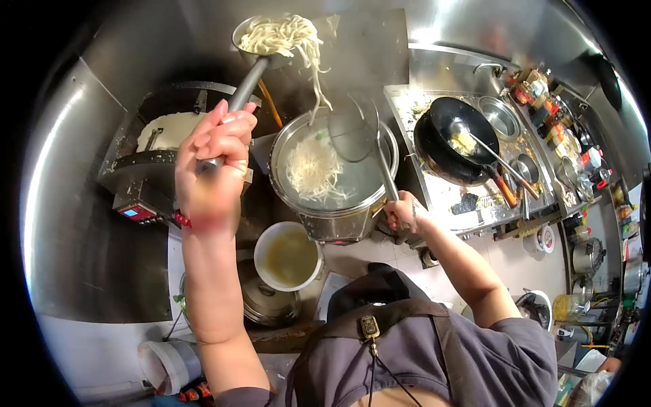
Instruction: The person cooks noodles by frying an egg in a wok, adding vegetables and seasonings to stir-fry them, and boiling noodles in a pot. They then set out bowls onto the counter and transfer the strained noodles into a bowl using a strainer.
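Note:
My left hand grips the grey handle of a ladle raised at upper left. Pale noodles heap over its bowl, and some strands hang towards the pot. I cannot make out whether the bowl has holes. Lower right, my right hand is closed around the handle of a round wire skimmer. The skimmer's hoop is over the right part of the steaming pot. More noodles float in the cloudy water, left of the hoop.
A white bucket of yellowish liquid stands below the pot. To the right, a black wok holds a metal ladle. At left is a machine with dough on it. Seasoning bottles line the far right shelf.

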